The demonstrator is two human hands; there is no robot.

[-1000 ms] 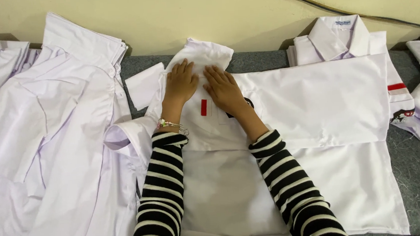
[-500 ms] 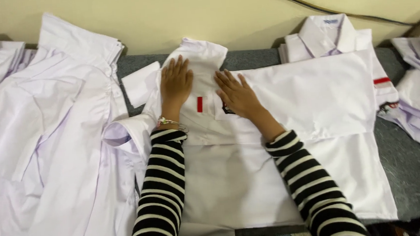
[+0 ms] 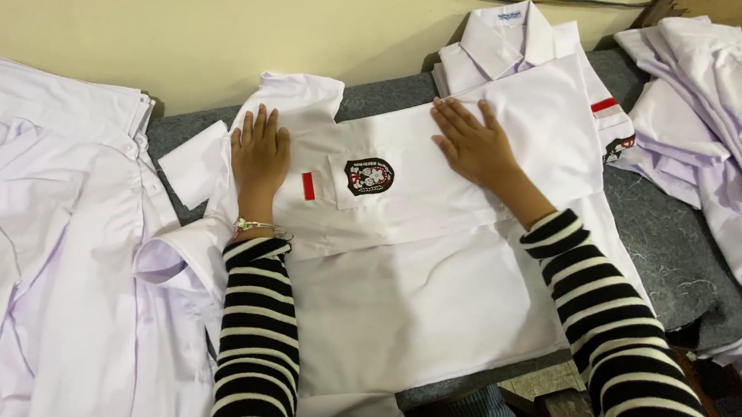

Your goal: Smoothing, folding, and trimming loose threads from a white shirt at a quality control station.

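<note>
1. White shirt (image 3: 442,230) lies on grey table (image 3: 678,248), folded fold-over face up (badge showing).
2. Left hand (image 3: 258,155) and right hand (image 3: 471,145) press flat, fingers spread, gripping nothing.
3. Smoothing step, I judge; next fold needs an edge pinched.

A grey felt-covered worktop (image 3: 679,257) carries a folded white shirt (image 3: 427,265) at its centre. A folded collared shirt (image 3: 512,46) lies at one o'clock, loose white shirts (image 3: 61,256) at nine o'clock, and a rumpled pile (image 3: 722,123) at three o'clock.
</note>
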